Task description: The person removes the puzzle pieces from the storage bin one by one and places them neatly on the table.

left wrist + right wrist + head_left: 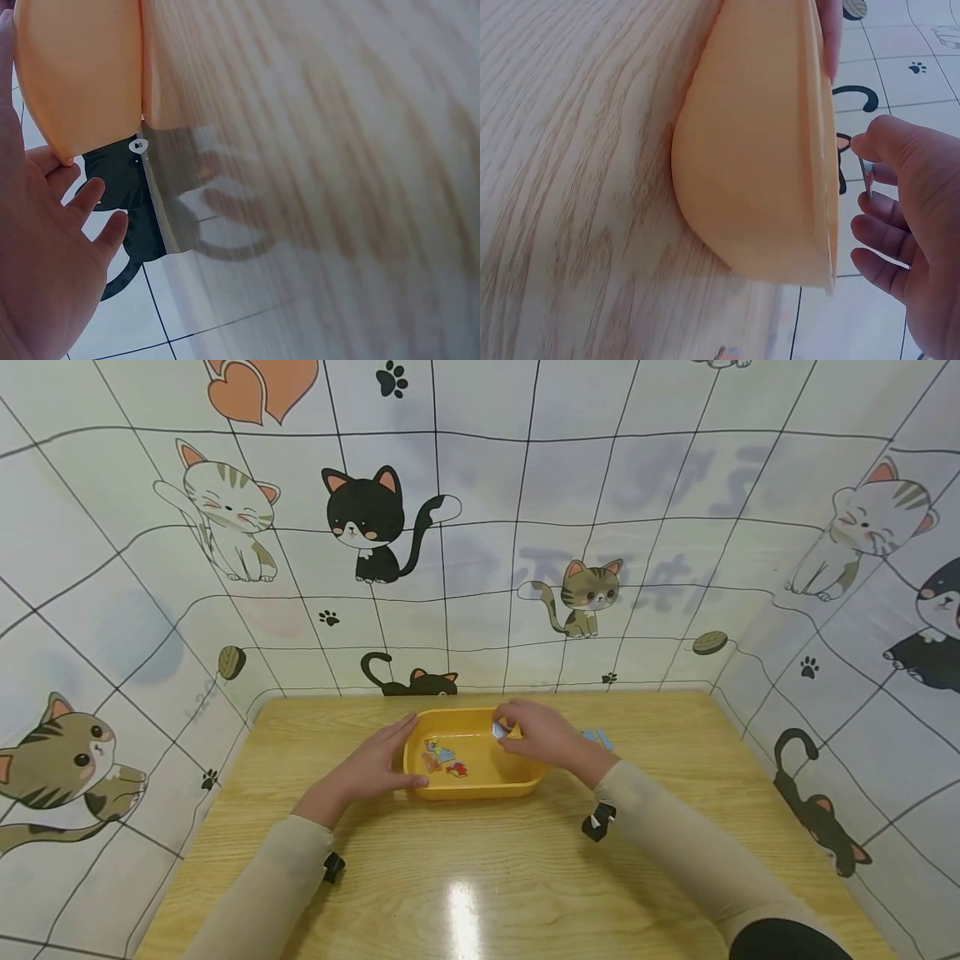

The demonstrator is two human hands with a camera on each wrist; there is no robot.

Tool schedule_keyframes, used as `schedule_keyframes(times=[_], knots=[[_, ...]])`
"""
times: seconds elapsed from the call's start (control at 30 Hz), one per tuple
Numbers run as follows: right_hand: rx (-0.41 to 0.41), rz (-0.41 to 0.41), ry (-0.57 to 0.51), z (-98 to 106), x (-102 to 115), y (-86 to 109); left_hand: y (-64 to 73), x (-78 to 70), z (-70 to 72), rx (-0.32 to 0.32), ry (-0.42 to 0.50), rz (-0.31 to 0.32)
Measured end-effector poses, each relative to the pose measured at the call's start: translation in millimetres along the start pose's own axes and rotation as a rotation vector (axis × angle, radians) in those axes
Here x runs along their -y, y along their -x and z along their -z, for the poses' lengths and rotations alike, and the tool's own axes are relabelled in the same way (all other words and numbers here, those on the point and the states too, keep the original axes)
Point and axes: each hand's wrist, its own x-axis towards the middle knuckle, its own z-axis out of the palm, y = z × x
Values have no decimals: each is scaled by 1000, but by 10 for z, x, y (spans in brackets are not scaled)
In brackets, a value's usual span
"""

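A yellow plastic tray (480, 791) stands near the back of the wooden table. My left hand (367, 768) holds its left end, thumb over the near rim and fingers along the far left corner. In the left wrist view the other fingers (90, 199) hang loosely below the tray wall. Above the tray's right part my right hand (543, 735) pinches a thin, light-blue printed puzzle piece (498, 729) between thumb and fingers. The right wrist view shows that piece (867, 177) edge-on, just beyond the rim. Several colourful pieces (444, 756) lie in the tray's left half.
Light-blue pieces (597, 737) lie on the wooden table (420, 877) right of the tray, partly behind my right hand. A cat-print wall covering (480, 552) surrounds the table at the back and both sides.
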Motion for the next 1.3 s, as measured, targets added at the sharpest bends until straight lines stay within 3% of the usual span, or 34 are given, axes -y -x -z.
schedule_keyframes(times=[0.73,1.3], knots=[[-96,-95,-118,254,-264,331,-5,0,-7,-6,-4,4],[-133,-167,-120,339,-589,639,-19,-4,-9,-6,-4,12]])
